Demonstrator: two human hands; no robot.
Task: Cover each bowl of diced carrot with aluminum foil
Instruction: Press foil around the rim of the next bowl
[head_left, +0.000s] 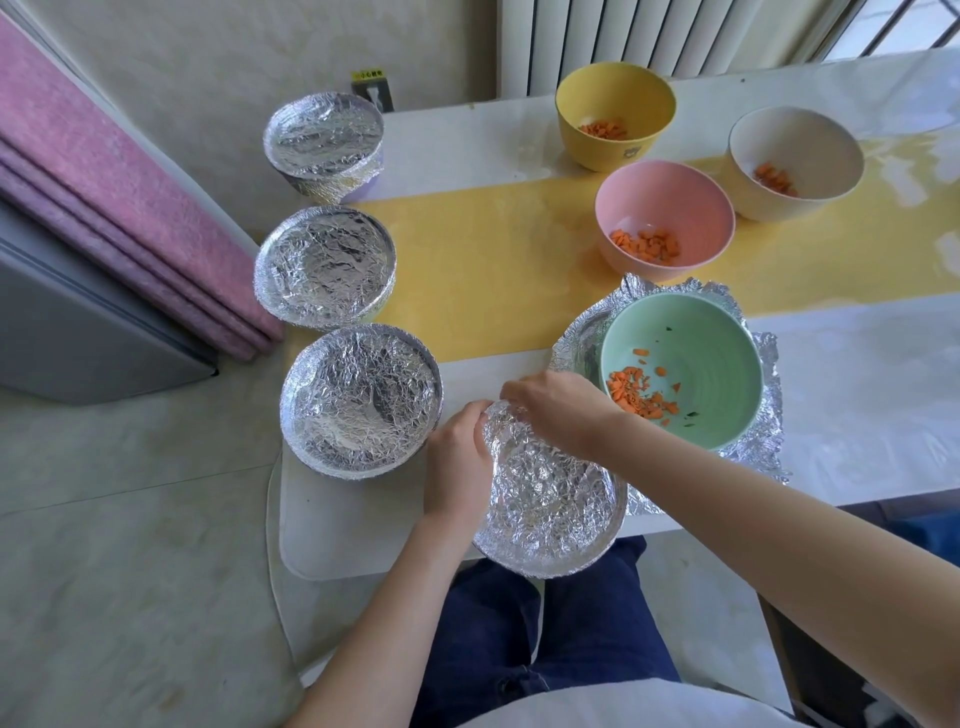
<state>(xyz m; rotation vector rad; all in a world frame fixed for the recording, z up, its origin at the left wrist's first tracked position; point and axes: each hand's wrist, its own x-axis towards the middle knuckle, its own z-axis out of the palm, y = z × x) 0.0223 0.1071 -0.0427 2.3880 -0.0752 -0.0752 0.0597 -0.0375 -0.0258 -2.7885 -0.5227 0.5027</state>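
One foil-wrapped bowl (550, 519) sits at the counter's (493, 249) front edge. My left hand (457, 457) and right hand (556, 410) both pinch its crinkled foil at the far rim. Just beside it, a green bowl (711, 343) of diced carrot (639, 397) stands uncovered on a foil sheet (763, 447). Three covered bowls (324, 267) line the left side.

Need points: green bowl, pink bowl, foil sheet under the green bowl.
green bowl (717, 364), head view, bare inner wall.
pink bowl (660, 202), head view, bare inner wall.
foil sheet (766, 426), head view, crumpled part sticking out right of the green bowl.
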